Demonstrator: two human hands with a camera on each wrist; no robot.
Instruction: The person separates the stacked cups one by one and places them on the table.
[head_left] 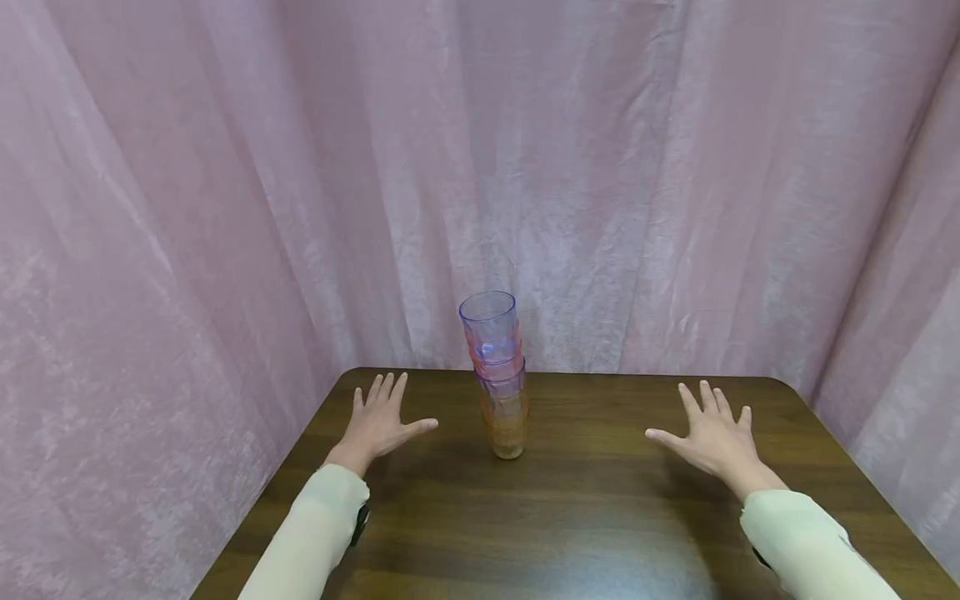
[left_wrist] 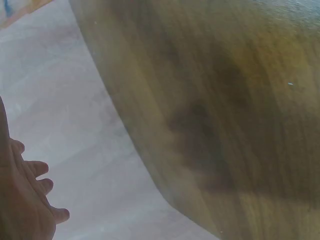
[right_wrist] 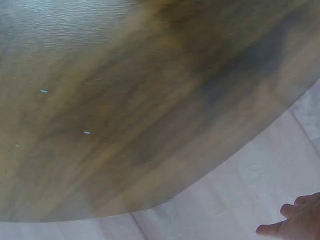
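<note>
A stack of clear tinted plastic cups [head_left: 498, 379] stands upright on the wooden table [head_left: 600, 500], leaning slightly left toward its top. Blue, red, purple and orange tints show from top to bottom. To the left of the stack, my left hand [head_left: 378, 423] is held above the table with fingers spread, touching nothing. My right hand [head_left: 712, 435] is farther off on the other side, its fingers also spread and holding nothing. Only part of the left hand [left_wrist: 27, 200] enters the left wrist view; likewise the right hand [right_wrist: 300, 222] shows at a corner of the right wrist view.
Pink curtains [head_left: 585, 167] hang behind the table and along both sides. The tabletop has rounded far corners. At the upper left of the left wrist view, part of an orange-edged clear thing [left_wrist: 25, 11] shows; its kind is unclear.
</note>
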